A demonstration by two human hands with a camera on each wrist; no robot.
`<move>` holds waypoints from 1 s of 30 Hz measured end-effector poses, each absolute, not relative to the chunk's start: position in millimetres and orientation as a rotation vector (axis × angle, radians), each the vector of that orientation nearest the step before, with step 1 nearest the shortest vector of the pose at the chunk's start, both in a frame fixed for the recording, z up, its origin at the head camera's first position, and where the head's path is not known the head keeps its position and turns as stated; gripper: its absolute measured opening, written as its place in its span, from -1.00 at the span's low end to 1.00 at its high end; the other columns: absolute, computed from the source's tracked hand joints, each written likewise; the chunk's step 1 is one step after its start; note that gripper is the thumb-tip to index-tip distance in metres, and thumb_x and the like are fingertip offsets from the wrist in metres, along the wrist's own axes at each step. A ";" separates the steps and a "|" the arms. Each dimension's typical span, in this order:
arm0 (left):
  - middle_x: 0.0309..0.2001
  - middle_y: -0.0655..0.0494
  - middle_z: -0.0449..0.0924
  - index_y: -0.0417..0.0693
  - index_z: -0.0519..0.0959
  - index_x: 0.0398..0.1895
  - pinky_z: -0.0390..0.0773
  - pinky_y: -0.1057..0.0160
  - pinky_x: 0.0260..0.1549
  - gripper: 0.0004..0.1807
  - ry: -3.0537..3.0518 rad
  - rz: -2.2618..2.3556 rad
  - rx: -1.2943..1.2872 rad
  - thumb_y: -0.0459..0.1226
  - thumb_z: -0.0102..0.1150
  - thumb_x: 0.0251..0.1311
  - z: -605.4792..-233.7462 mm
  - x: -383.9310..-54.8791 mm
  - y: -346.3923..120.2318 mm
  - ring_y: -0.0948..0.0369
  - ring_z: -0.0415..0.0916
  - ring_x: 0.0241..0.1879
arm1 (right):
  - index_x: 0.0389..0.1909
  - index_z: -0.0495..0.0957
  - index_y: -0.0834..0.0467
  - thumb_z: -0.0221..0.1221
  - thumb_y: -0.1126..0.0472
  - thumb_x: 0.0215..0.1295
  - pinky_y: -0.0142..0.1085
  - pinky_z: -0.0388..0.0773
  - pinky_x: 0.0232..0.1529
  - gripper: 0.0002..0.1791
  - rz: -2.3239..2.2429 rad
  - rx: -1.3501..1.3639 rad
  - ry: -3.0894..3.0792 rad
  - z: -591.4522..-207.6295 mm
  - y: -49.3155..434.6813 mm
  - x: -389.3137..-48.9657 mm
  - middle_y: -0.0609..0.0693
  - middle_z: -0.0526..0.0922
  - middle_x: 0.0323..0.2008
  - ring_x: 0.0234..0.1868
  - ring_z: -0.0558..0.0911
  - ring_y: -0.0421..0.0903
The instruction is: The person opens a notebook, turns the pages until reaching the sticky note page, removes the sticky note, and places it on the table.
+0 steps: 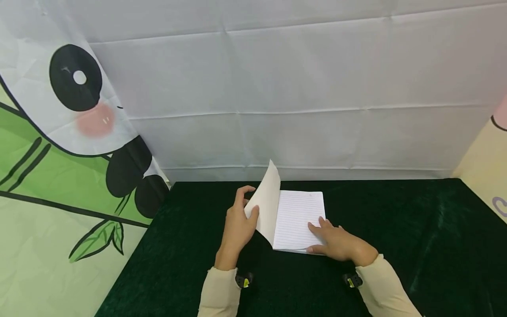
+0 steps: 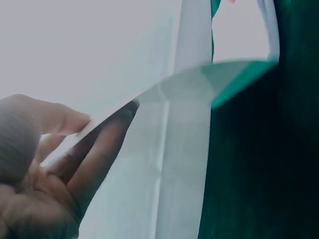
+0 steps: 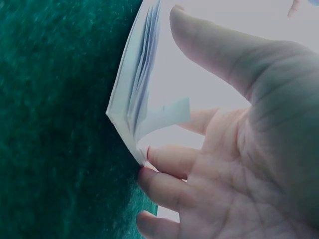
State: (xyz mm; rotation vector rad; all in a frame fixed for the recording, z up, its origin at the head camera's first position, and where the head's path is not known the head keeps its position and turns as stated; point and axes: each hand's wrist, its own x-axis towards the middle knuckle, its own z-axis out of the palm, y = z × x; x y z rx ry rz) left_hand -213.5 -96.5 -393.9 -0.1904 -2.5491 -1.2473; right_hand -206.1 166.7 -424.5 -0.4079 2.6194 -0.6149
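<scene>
A notebook [image 1: 299, 220] with lined white pages lies opened on a dark green cloth. Its cover [image 1: 267, 200] stands raised at the left, plain and pale on the inside. My left hand [image 1: 242, 222] pinches the outer edge of this cover between thumb and fingers; in the left wrist view the thumb [image 2: 65, 119] is on one face and the fingers on the other. My right hand [image 1: 340, 242] rests at the lower right corner of the lined page, fingers spread. In the right wrist view, its fingertips touch the corner of the page stack [image 3: 142, 74].
The green cloth [image 1: 396, 229] covers the table. Behind it hangs a creased white backdrop [image 1: 301, 88], with a printed cartoon panel [image 1: 79, 145] on the left. Both wrists wear small dark camera units, the left one [image 1: 244, 280] beside a cream sleeve.
</scene>
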 end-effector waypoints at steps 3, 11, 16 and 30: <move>0.05 -0.15 0.68 0.15 0.45 0.25 0.67 0.11 -0.28 -0.60 -2.608 -1.188 -0.169 -0.33 0.10 0.40 -392.3 -214.5 -110.6 0.09 0.65 -0.23 | 0.52 0.21 0.13 0.19 -0.23 0.33 0.44 -0.07 0.45 -0.13 -0.601 -0.409 2.628 -425.7 166.9 -206.4 0.41 0.00 0.56 0.58 0.01 0.39; 0.28 -0.09 0.59 0.12 0.70 -0.04 0.58 0.11 -0.20 -0.76 -2.774 -1.117 -0.033 -0.30 0.09 0.39 -397.1 -215.9 -139.0 0.02 0.54 -0.07 | 0.53 0.20 0.12 0.16 -0.24 0.36 0.44 -0.05 0.44 -0.15 -0.643 -0.411 2.606 -424.9 169.3 -206.3 0.39 -0.01 0.57 0.58 0.00 0.40; 0.30 -0.15 0.55 0.05 0.69 -0.05 0.62 0.00 -0.07 -0.79 -2.853 -1.126 0.053 -0.33 0.10 0.38 -402.4 -217.4 -149.4 0.00 0.53 -0.01 | 0.50 0.27 0.09 0.17 -0.23 0.35 0.47 0.01 0.40 -0.19 -0.637 -0.402 2.642 -426.5 169.2 -208.0 0.36 0.07 0.56 0.57 0.06 0.39; 0.32 -0.26 0.50 -0.06 0.71 -0.11 0.41 -0.25 0.30 -0.80 -3.002 -1.162 0.272 -0.19 0.31 0.27 -418.5 -221.7 -159.6 -0.12 0.46 0.21 | -0.13 0.77 0.05 0.23 0.27 0.35 0.23 0.35 0.37 -0.81 -0.834 -0.439 2.731 -420.7 177.9 -210.9 0.33 0.46 0.35 0.43 0.39 0.32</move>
